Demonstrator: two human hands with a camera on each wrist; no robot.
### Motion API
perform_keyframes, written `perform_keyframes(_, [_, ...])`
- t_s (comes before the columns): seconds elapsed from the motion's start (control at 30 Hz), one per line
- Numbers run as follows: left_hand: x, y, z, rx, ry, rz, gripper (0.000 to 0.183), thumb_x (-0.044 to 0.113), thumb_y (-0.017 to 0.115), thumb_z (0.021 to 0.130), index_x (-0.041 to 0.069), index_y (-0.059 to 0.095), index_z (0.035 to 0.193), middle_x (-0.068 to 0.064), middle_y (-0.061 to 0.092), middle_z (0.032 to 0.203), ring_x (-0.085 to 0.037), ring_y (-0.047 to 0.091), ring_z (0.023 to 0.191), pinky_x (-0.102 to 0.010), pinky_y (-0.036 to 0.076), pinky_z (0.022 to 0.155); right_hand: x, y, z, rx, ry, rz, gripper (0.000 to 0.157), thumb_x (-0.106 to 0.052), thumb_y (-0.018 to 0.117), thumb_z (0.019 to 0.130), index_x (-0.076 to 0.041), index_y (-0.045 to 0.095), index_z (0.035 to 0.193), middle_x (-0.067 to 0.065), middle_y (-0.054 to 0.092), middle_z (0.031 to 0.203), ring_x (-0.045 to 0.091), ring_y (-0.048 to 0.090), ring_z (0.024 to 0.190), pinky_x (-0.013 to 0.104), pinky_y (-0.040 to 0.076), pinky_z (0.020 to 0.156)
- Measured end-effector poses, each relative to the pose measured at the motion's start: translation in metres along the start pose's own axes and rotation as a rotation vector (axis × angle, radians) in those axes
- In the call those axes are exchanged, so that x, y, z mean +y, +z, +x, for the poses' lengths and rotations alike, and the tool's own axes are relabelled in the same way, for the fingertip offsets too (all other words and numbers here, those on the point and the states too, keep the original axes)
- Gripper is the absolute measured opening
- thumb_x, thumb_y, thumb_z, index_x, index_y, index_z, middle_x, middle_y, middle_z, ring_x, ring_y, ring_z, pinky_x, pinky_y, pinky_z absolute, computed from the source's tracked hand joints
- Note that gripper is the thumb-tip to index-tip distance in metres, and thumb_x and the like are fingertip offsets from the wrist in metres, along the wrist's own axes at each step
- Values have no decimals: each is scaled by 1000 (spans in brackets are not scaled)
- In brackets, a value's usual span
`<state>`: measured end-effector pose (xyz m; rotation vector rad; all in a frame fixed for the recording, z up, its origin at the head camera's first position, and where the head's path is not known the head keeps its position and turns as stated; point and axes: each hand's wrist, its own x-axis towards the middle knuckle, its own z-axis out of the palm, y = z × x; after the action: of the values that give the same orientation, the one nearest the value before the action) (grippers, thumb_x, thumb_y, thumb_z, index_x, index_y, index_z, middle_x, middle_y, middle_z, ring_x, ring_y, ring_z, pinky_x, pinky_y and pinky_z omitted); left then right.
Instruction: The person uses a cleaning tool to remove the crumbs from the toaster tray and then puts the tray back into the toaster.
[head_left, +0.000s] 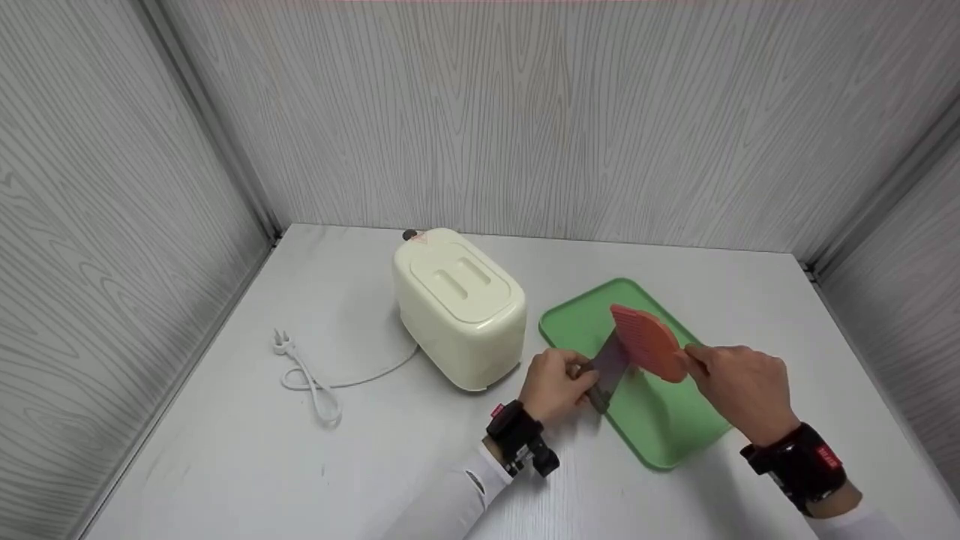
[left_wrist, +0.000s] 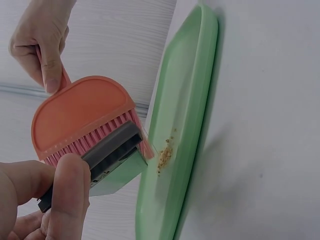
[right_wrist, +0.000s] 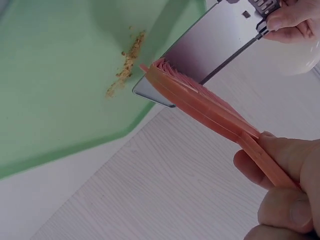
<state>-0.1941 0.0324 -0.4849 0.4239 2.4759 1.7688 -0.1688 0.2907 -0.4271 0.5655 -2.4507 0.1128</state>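
My left hand [head_left: 553, 386] pinches the dark end of a flat, shiny metal crumb tray [right_wrist: 212, 42], which is held tilted over the near left edge of a green tray [head_left: 675, 439]. The handle of a small orange hand brush [head_left: 649, 343] is gripped in my right hand [head_left: 746, 390]. Its pink bristles [left_wrist: 90, 140] lie against the face of the crumb tray. Below them, a little heap of brown crumbs [right_wrist: 127, 62] lies on the green tray, also visible in the left wrist view.
To the left of the green tray stands a cream toaster [head_left: 465, 315] with a lid on top. Its white cord [head_left: 367, 380] runs left across the white table [head_left: 225, 465] to a loose plug [head_left: 283, 343]. Grained panels [head_left: 510, 120] wall in the back and both sides.
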Motion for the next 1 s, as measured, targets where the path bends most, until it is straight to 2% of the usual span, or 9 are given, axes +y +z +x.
perform_keyframes(0.17, [1,-1,-1,-1,-8,-15,14,7,74,95,-1,77,105,0,68,63,-1,59,46,-21,55,46,5,4,0,26,6,-10,30,-17,85,85,-16,61,66,-8,32,49,8,22,46,26,14,39])
perform_keyframes(0.33, [1,-1,-1,-2,-16,-33,13,8,74,94,0,78,104,3,65,62,-2,60,47,-22,56,47,12,9,-1,34,4,-16,37,-18,84,86,-16,54,64,-7,29,50,9,20,47,26,12,42])
perform_keyframes(0.6, [-1,-1,0,-15,-13,-46,16,7,73,95,-1,78,108,4,60,59,-3,62,46,-23,57,48,21,17,-5,98,-24,-54,31,-21,81,85,-14,57,68,-3,32,47,11,22,43,26,11,39])
perform_keyframes(1.0, [-1,-1,0,-24,-38,-76,15,7,73,95,-2,77,108,2,61,62,-7,65,49,-25,59,49,25,17,-5,62,36,-32,20,-16,82,86,-10,67,74,-2,36,47,11,26,42,26,13,40])
